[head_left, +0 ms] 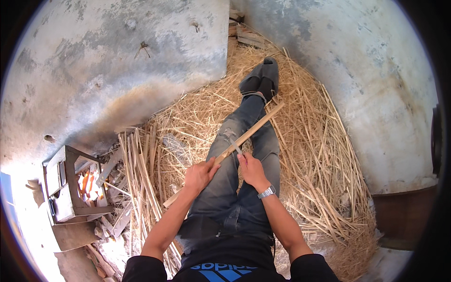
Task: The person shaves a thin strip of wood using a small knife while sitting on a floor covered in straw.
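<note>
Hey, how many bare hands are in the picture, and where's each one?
2. The left hand grips the long pale strip; the right hand, to its right, holds a knife at that strip. No others show.

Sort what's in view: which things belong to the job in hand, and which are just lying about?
In use:
wooden strip, held in the left hand
knife, held in the right hand, crossing the strip

Lying about:
straw-like scraps, widely spread
loose strips at the left, untouched
wooden frame, far left
</note>
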Demonstrator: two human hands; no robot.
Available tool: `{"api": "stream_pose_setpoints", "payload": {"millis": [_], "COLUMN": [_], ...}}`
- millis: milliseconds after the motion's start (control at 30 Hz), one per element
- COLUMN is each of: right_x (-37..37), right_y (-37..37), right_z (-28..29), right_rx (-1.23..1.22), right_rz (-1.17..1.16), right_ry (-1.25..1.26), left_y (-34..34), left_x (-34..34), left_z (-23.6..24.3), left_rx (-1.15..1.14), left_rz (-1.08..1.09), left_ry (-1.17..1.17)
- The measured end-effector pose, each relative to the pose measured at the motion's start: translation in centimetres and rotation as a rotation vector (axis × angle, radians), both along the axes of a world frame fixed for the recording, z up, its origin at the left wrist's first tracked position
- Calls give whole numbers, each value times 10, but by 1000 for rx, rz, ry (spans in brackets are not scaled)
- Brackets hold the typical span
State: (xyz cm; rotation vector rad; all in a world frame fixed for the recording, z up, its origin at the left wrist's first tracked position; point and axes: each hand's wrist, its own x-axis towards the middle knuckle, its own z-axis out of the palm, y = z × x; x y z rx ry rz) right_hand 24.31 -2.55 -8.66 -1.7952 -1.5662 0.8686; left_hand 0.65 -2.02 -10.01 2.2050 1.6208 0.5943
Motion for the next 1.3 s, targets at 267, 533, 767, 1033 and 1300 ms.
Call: {"api": "stream_pose_setpoints", "payload": {"millis": [267, 533, 767, 1033, 1300], "right_x": [-28, -17, -15, 7, 146], "right_y": [2, 9, 14, 14, 32], "right_z": [-9, 0, 11, 16, -18], "right_rx": [-59, -150, -200, -209, -55], "right_rz": [134, 171, 159, 160, -158], "right_ry": [-253, -239, -275, -332, -400], "left_y": [-1, 3, -3, -24, -62], "left_x": [-7, -9, -15, -30, -79], "left_z": [-1, -13, -13, -9, -15], "left_rx": [32, 109, 101, 118, 255], "left_rz": [18, -37, -23, -47, -122], "left_ry": [-38, -18, -95, -80, -63]}}
